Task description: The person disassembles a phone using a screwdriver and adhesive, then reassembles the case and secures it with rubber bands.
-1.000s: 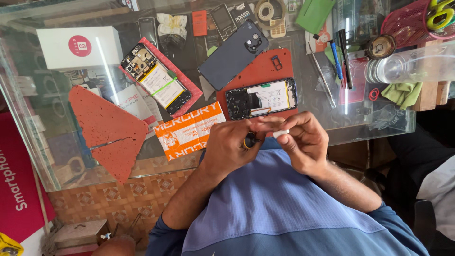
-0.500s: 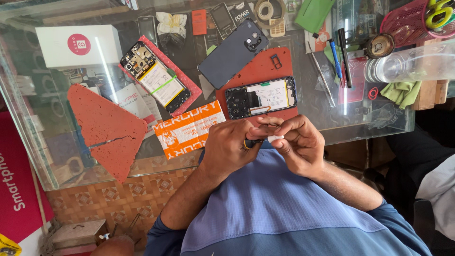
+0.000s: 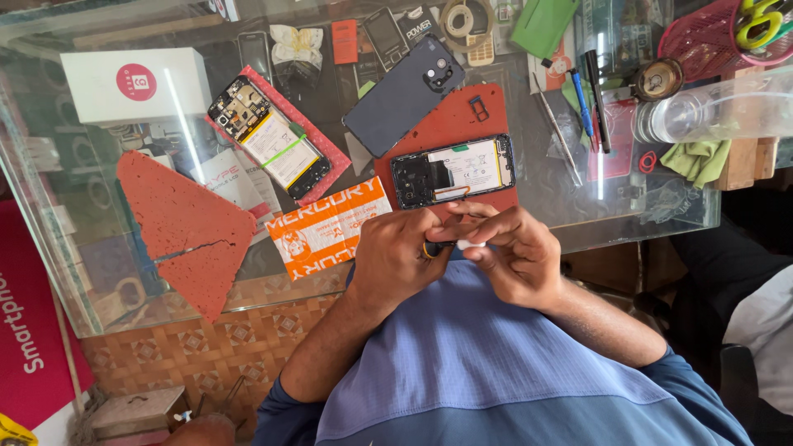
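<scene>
Closest to the camera is the blue shirt (image 3: 496, 372), and right above it both hands meet at the near edge of the glass desk (image 3: 99, 272). The left hand (image 3: 396, 260) and right hand (image 3: 512, 256) are touching each other, fingers curled together and pinched on a small white piece (image 3: 472, 244) between the fingertips, so both grips are clamped on it. There's a dark bit with a yellow ring by the left fingers; can't tell what it is.

Just past the hands, at 12 o'clock, an opened phone (image 3: 453, 171) lies on a red mat (image 3: 462, 116). At 10 o'clock sits an orange packet (image 3: 330, 227), and further out a second opened phone (image 3: 268, 138). A dark back cover (image 3: 403, 95) lies beyond. Way off at 2 o'clock is a clear plastic jar (image 3: 710, 107) on its side.
</scene>
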